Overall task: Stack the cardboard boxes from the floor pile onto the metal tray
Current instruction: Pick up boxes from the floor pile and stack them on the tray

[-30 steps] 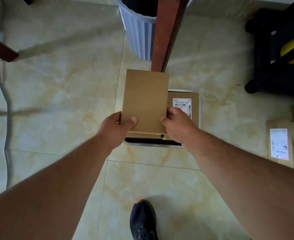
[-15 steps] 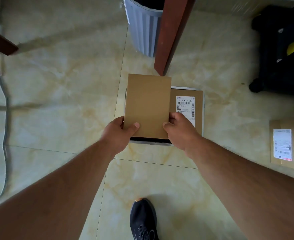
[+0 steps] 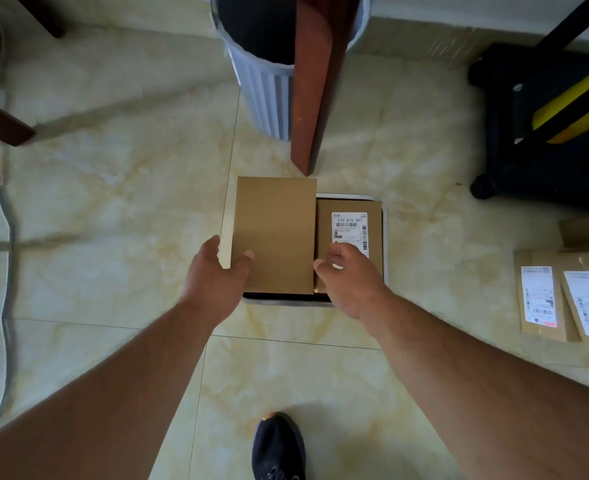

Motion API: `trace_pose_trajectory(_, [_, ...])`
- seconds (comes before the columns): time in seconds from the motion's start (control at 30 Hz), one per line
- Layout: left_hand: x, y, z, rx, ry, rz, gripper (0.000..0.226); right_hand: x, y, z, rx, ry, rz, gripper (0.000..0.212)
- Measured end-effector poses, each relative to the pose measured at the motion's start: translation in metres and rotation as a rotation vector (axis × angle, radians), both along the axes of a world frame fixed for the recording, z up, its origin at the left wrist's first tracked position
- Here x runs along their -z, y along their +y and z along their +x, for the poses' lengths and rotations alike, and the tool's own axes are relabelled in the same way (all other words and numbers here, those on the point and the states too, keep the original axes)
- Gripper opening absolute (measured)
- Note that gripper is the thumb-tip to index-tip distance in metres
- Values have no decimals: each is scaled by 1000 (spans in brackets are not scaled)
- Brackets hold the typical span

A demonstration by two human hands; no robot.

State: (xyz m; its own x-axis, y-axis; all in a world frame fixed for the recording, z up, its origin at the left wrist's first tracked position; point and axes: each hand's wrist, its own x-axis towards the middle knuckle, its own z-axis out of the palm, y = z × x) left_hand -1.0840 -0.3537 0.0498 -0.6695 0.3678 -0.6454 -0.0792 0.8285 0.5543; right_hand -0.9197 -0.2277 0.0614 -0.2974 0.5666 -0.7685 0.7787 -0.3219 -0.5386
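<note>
My left hand [image 3: 217, 275] is pinching the plain cardboard box [image 3: 274, 233] at its near left corner, thumb on top. My right hand [image 3: 350, 282] is hovering loose-fingered beside its right edge, over the labelled box [image 3: 350, 226] lying in the metal tray [image 3: 385, 237].

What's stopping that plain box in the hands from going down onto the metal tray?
Nothing visible blocks it. The plain box sits over the tray's left part, beside the labelled box already there. The wooden leg stands beyond the tray, clear of it.
</note>
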Motion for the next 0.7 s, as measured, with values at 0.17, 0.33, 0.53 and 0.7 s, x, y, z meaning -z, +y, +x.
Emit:
trace_pose_trajectory(0.17, [-27, 19, 21, 18, 122, 40, 74, -14, 7, 28, 22, 15, 4, 50])
trace_pose_trajectory(0.33, [-52, 45, 68, 84, 118, 48, 70, -28, 19, 76, 66, -3, -1, 22])
trace_pose_trajectory(0.53, [-78, 81, 159, 226, -44, 8, 48, -53, 39, 162, 200, 8, 7, 59])
trace_pose_trajectory(0.7, [-96, 114, 257, 337, -123, -34, 71, -70, 53, 258, 355, 2, 9, 66])
